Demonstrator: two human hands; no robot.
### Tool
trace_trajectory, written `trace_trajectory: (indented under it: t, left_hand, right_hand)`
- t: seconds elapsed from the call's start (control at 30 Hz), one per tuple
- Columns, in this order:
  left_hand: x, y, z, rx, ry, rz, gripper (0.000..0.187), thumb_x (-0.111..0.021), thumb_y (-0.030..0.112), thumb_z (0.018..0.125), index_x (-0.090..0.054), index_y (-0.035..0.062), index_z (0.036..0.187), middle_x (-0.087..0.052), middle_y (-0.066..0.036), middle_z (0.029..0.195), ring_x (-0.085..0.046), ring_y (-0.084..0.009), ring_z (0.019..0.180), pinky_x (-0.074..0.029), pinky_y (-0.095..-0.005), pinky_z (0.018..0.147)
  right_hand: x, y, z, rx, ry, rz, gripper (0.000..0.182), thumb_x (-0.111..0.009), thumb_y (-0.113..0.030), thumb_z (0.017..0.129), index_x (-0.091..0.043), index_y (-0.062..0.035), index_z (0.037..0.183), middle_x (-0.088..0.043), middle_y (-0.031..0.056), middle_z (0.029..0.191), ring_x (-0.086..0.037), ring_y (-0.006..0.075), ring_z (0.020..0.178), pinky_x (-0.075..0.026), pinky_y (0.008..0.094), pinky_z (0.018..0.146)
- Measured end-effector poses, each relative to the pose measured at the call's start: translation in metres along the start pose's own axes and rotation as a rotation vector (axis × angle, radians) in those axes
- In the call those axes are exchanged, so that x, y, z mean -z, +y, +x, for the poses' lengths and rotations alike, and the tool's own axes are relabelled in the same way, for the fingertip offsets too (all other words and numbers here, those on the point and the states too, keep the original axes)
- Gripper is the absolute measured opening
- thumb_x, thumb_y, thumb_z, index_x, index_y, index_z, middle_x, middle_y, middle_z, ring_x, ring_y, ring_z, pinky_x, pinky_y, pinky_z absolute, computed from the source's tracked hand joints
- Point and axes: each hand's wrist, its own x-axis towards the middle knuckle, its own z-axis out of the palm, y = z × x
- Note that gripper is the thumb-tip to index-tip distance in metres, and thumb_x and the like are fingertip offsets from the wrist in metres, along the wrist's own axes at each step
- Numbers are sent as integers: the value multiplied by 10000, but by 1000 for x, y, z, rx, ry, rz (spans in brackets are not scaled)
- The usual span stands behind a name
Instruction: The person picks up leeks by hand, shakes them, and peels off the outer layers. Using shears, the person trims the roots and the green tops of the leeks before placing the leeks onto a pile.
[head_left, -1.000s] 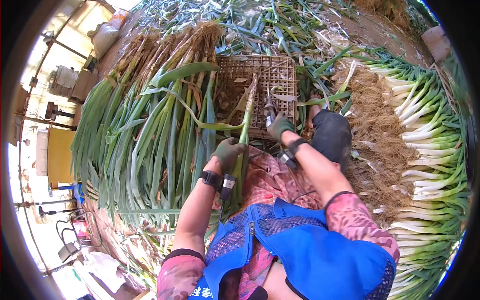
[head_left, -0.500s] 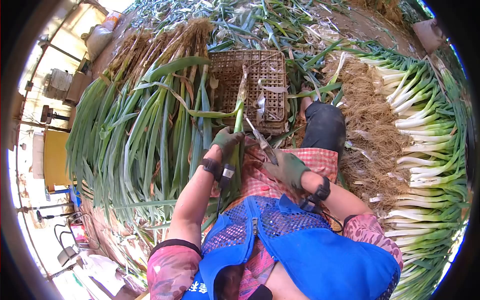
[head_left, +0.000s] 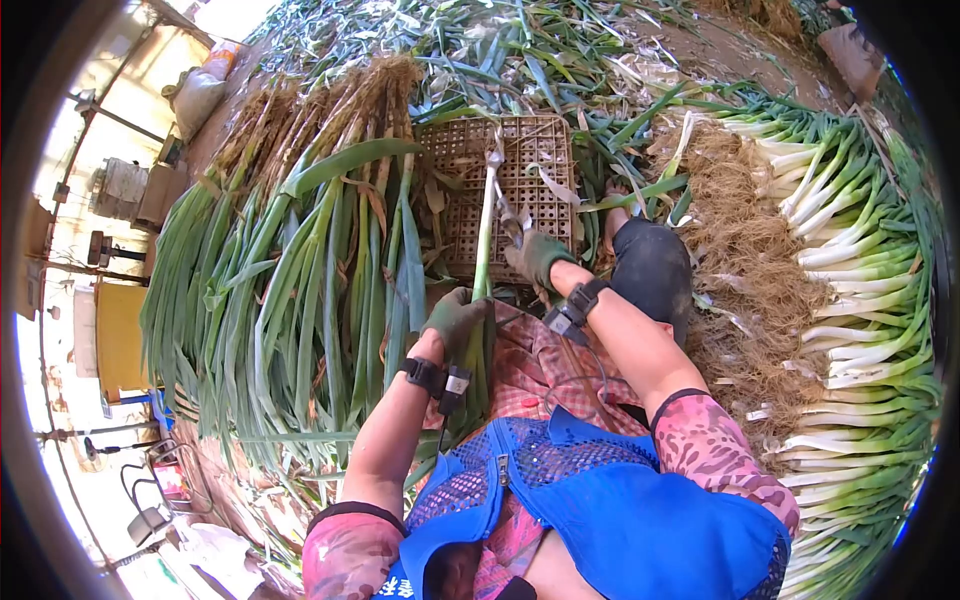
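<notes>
My left hand (head_left: pixel 456 318), in a dark green glove, is closed round the green lower part of a long green onion (head_left: pixel 485 225). The onion's white shank points away from me over an upturned plastic crate (head_left: pixel 545 135), its root end at the far tip. My right hand (head_left: pixel 541 257), gloved too, grips what looks like an air blow gun (head_left: pixel 511 218), its slim nozzle beside the shank. A loose strip of pale skin (head_left: pixel 556 185) shows over the crate, to the right of the onion.
Unpeeled green onions with brown roots (head_left: pixel 330 230) are heaped at left. At right, white-shanked onions (head_left: pixel 850 330) lie in a long row, roots (head_left: pixel 750 270) inward. Leaf scraps (head_left: pixel 480 50) cover the ground ahead. My bent knee (head_left: pixel 652 262) is right of the crate.
My right hand and the blow gun have moved forward along the onion. Its shank, brownish before, now shows white and bare. My left hand has shifted slightly back toward me.
</notes>
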Motion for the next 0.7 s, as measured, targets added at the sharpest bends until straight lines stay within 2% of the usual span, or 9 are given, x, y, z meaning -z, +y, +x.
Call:
trace_trajectory:
  t: [0.07, 0.23, 0.27, 0.3, 0.33, 0.43, 0.53, 0.67, 0.7]
  left_hand:
    - [0, 13, -10, 29, -42, -14, 384, -656, 273, 857, -616, -3, 1121, -687, -105, 911, -659, -167, 783, -532, -323, 719]
    - [25, 51, -25, -115, -62, 907, 334, -597, 345, 860, -695, 119, 1086, -691, -158, 1038, -657, -329, 988, -507, -411, 879]
    - [35, 65, -24, -108, 114, 889, 315, -597, 344, 867, -683, 117, 1068, -695, -157, 998, -658, -337, 968, -508, -425, 885]
    - [47, 76, -8, -92, 253, 891, 368, -648, 370, 857, -631, 102, 1110, -668, -173, 1104, -633, -327, 1069, -489, -417, 937]
    - [59, 71, 9, -228, 480, 929, 411, -664, 329, 852, -554, 96, 1173, -633, -180, 1150, -608, -342, 1102, -488, -424, 939]
    - [94, 47, 77, -187, 755, 1213, 510, -665, 306, 855, -509, 31, 1255, -627, -193, 1175, -619, -345, 1084, -497, -415, 934]
    - [108, 46, 114, 119, 652, 1175, 601, -695, 324, 825, -485, -4, 1282, -661, -202, 1123, -659, -331, 1009, -523, -415, 897]
    - [112, 75, 67, -60, 355, 634, 452, -635, 251, 807, -580, -9, 1173, -693, -210, 1013, -683, -335, 922, -531, -414, 839]
    - [103, 96, 35, -126, 310, 503, 360, -596, 210, 804, -610, -14, 1087, -687, -227, 1010, -676, -358, 918, -526, -405, 831]
  right_hand:
    - [-1, 4, 23, 12, 62, -11, 552, -612, -457, 819, -660, 31, 1074, -662, 305, 980, -661, 410, 977, -528, 471, 836]
    - [-4, 4, 14, -27, -72, -96, 523, -628, -409, 812, -663, 51, 1058, -668, 294, 1009, -660, 411, 991, -531, 455, 854]
    - [-11, 9, 15, -39, -91, -105, 530, -629, -412, 819, -654, 45, 1087, -663, 299, 1032, -658, 405, 1004, -526, 449, 872]
    - [-9, 3, 10, -57, -94, -96, 532, -629, -413, 824, -649, 41, 1099, -661, 296, 1044, -654, 404, 1014, -521, 447, 883]
    - [-4, -6, -1, -80, -98, -85, 534, -628, -415, 828, -643, 37, 1111, -659, 293, 1056, -650, 403, 1023, -516, 446, 895]
    - [8, -17, -22, -61, -110, -59, 538, -626, -416, 832, -631, 35, 1126, -662, 284, 1060, -643, 404, 1034, -510, 446, 903]
    - [6, -2, -34, -5, -71, -7, 554, -635, -418, 827, -619, 34, 1148, -657, 286, 1072, -634, 408, 1047, -503, 443, 908]
    - [17, 17, -59, -121, -26, 127, 572, -606, -440, 823, -596, 13, 1172, -653, 276, 1101, -625, 392, 1083, -494, 433, 927]
    - [26, 18, -71, -83, -17, 187, 549, -613, -427, 835, -593, 18, 1155, -678, 234, 1002, -659, 356, 964, -501, 424, 864]
